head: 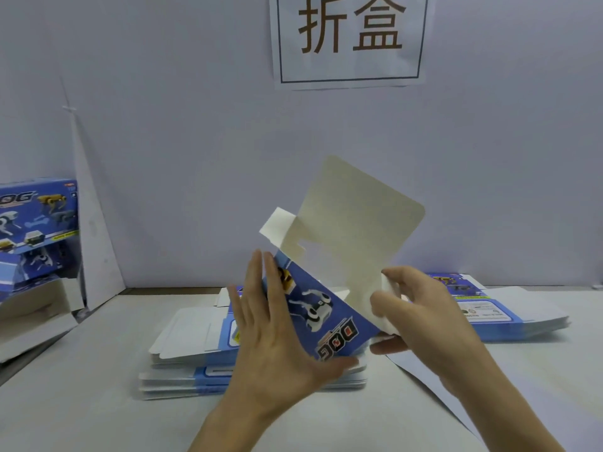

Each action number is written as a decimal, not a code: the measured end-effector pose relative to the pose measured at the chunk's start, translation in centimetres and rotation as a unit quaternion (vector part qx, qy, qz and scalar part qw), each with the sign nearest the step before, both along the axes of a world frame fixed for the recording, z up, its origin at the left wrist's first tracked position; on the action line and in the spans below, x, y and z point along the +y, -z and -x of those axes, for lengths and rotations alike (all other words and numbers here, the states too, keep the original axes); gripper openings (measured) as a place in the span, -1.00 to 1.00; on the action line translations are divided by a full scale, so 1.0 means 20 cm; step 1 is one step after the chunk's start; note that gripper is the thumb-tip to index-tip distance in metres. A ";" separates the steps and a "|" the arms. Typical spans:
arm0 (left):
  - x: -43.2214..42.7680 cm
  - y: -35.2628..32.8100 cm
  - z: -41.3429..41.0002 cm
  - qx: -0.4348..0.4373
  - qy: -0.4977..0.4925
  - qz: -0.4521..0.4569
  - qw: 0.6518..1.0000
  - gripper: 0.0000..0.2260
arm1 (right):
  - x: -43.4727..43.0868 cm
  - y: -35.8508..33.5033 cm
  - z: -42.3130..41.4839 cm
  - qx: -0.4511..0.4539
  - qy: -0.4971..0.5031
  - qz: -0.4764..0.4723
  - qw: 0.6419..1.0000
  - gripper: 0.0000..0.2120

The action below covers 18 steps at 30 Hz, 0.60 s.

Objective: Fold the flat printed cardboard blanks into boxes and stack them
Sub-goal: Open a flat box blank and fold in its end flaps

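A half-formed box [326,308] is held tilted between the hands, above the surface [98,402]. The left hand [270,334] lies flat against its blue printed panel, fingers straight. The right hand [421,314] curls round a white end flap and pinches it. A tall white flap [355,216] rises above both hands. A stack of flat blanks [182,334] lies under the hands, another stack [509,308] lies beyond the right hand, and folded boxes [36,220] stand far to the left.

Your cardboard box [329,308] looked glossy blue outside, its raised flap [355,220] matt cream inside; the paper sign [350,40] looked smooth.
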<state>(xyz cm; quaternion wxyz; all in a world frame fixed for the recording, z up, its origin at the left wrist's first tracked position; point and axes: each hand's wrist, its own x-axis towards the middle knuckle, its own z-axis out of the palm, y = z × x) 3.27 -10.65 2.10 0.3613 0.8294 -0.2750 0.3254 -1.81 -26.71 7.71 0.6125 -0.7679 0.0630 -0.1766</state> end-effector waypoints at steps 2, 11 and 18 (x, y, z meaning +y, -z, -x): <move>0.02 0.00 -0.02 0.002 0.029 0.025 0.999 0.26 | -0.03 0.01 -0.01 -0.007 0.011 0.041 0.999 -0.87; 0.18 -0.08 -0.05 -0.033 0.153 0.002 0.988 0.23 | -0.18 -0.02 -0.05 -0.217 -0.011 -0.175 0.960 -0.74; 0.16 -0.07 -0.01 -0.049 0.160 -0.050 0.985 0.18 | -0.16 0.13 -0.17 0.102 -0.103 -0.468 0.872 -0.77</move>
